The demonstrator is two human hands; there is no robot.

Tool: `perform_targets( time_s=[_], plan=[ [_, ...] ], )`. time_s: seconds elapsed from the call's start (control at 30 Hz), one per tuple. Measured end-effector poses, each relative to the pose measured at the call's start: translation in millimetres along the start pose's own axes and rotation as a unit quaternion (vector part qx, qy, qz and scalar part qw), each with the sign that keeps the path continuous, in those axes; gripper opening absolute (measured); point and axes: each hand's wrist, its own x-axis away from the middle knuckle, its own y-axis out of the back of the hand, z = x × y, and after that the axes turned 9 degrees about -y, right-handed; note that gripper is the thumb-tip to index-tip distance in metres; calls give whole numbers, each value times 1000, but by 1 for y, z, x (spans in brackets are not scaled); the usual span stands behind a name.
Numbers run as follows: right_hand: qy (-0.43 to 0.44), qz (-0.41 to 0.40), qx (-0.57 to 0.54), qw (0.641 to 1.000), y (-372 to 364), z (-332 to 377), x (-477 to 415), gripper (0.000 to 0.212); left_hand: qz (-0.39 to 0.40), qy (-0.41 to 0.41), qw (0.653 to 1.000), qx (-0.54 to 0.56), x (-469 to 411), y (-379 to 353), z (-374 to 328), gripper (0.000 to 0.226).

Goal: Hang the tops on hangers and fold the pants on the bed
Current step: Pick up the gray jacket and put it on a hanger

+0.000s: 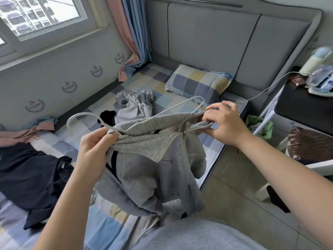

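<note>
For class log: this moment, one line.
left hand grips grey hoodie | right hand grips hoodie | white hanger partly inside | dark garment on bed

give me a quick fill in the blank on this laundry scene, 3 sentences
The zip hoodie gripped by the left hand and right hand is ___ in colour.
The white wire thing poking out at its neck is a ___.
The dark navy garment lies on the bed on the person's ___ side.

Missing words: grey; hanger; left.
</note>
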Motion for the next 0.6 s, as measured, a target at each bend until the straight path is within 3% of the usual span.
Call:
perform_targets(
  time_s=[0.27,0.33,0.5,0.6],
  plan=[
    [-21,8,-19,1000,8,-1,-6,18,6,-3,998,67,2,-8,-3,26],
    [-22,12,-18,1000,10,-3,-5,18,8,-8,998,68,1,-9,-4,38],
    [-19,18,-1,1000,14,-8,-3,17,54,-10,998,-16,-5,-6,-7,60],
    [-23,19,14,999,17,-8,-1,15,83,18,994,-70,-8,-4,-2,48]
  ],
)
